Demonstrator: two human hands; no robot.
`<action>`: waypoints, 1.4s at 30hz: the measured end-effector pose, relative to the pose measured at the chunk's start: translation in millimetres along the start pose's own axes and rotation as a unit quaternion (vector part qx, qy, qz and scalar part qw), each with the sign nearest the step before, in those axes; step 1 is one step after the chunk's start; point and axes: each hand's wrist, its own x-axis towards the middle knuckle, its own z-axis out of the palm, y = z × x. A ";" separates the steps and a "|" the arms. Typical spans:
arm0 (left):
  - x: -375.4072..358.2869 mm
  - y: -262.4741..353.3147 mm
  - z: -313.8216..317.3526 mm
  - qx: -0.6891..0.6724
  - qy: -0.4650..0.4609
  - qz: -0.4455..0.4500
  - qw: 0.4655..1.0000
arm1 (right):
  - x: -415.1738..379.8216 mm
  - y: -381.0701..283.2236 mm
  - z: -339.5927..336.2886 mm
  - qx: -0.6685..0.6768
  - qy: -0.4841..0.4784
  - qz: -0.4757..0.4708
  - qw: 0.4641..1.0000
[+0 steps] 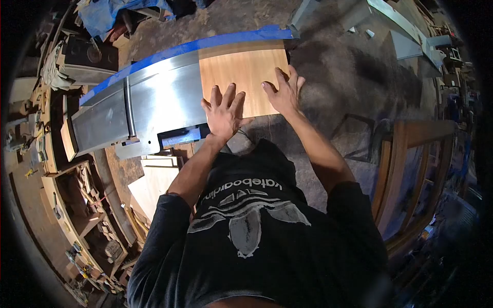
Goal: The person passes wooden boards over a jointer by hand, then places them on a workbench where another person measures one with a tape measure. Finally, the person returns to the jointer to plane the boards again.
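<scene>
A light wooden board [245, 64] lies flat on the right part of the shiny metal bed [162, 97] of a jointer-like machine. Its far side reaches the long fence with a blue edge [190, 45]. My left hand [225, 113] rests on the board's near left corner, fingers spread and pointing away from me. At the right edge is my right hand [285, 91], thumb and fingers apart; the thumb lies on top, while the outer fingers extend past the edge. What those fingertips touch cannot be seen clearly.
A dark gap with a bar [129, 110] crosses the bed to the left. Wood pieces [159, 172] stand below the machine. On the left is a wooden shelf unit [61, 200] with offcuts; on the right, a wooden frame [390, 179]. Blue sheeting [115, 15] lies at the back.
</scene>
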 end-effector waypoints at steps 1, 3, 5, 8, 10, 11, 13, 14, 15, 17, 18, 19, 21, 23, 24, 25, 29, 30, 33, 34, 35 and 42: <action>0.0 0.1 0.2 -0.002 -0.001 -0.001 1.000 | -0.3 1.2 0.9 0.000 0.003 -0.001 1.000; -1.5 0.1 1.3 -0.003 0.002 -0.002 1.000 | -0.3 3.3 4.2 0.008 0.017 -0.012 1.000; -1.2 -1.1 0.2 0.000 -0.041 -0.011 0.999 | -1.2 1.4 2.1 0.009 0.011 -0.001 1.000; -2.7 -5.1 -7.5 -0.080 -0.026 -0.032 0.996 | 1.9 1.4 1.9 0.011 0.020 0.013 1.000; -2.6 -16.2 -12.8 -0.158 0.042 -0.071 0.984 | 3.0 3.6 2.7 0.015 0.033 0.015 0.999; -3.6 -23.2 -15.8 -0.235 0.104 -0.106 0.961 | 3.4 5.4 -1.1 0.044 0.026 0.019 0.999; -6.3 -39.5 -13.5 -0.168 0.082 -0.170 0.968 | 4.0 12.9 -5.6 0.075 0.017 0.018 0.997; -3.6 -48.5 -12.8 -0.224 0.035 -0.217 0.949 | 4.0 18.5 -5.6 0.069 0.027 0.004 0.997; -1.2 -54.7 -11.3 -0.280 -0.012 -0.262 0.924 | 3.8 21.1 -2.6 0.063 0.036 -0.009 0.997; -1.0 -51.4 -5.0 -0.291 -0.036 -0.267 0.918 | -3.0 17.1 3.3 0.069 0.024 0.038 0.997; -0.5 -49.6 -3.7 -0.248 -0.024 -0.246 0.937 | -3.1 12.7 2.3 0.066 0.028 0.043 0.997; 0.0 -50.3 -2.2 -0.204 -0.013 -0.224 0.953 | -1.7 9.6 2.5 0.064 0.032 0.047 0.996; -1.2 -52.6 3.8 -0.187 -0.006 -0.209 0.960 | -2.1 9.4 3.2 0.057 0.028 0.039 0.997; 3.2 -48.4 1.6 -0.174 0.005 -0.192 0.966 | -0.3 10.4 1.4 0.045 0.028 0.028 0.998; 8.2 -41.3 -10.0 -0.185 -0.033 -0.211 0.959 | -0.5 9.0 0.9 0.041 0.028 0.024 0.998; 9.0 -35.7 -16.1 -0.196 -0.073 -0.231 0.950 | -2.4 9.0 -0.2 0.038 0.026 0.019 0.999; -1.1 -40.5 -0.4 -0.154 -0.016 -0.187 0.970 | -1.9 11.4 4.2 0.033 0.030 0.013 0.999; -2.1 -42.9 1.6 -0.157 -0.008 -0.166 0.974 | -1.7 10.1 1.9 0.029 0.027 0.014 0.999; -8.6 -34.0 -13.5 -0.191 -0.042 -0.199 0.960 | -4.9 13.8 -1.7 0.005 0.025 0.004 1.000; -12.1 -31.7 -19.9 -0.215 -0.033 -0.196 0.956 | -5.6 15.1 -4.2 0.014 0.009 0.003 1.000; -15.2 -30.4 -23.8 -0.237 -0.022 -0.193 0.952 | -4.6 14.2 -7.6 0.023 -0.007 0.001 1.000; -23.7 -5.9 -7.5 -0.062 0.025 -0.053 0.996 | -17.0 10.8 -9.5 0.048 -0.044 0.030 0.997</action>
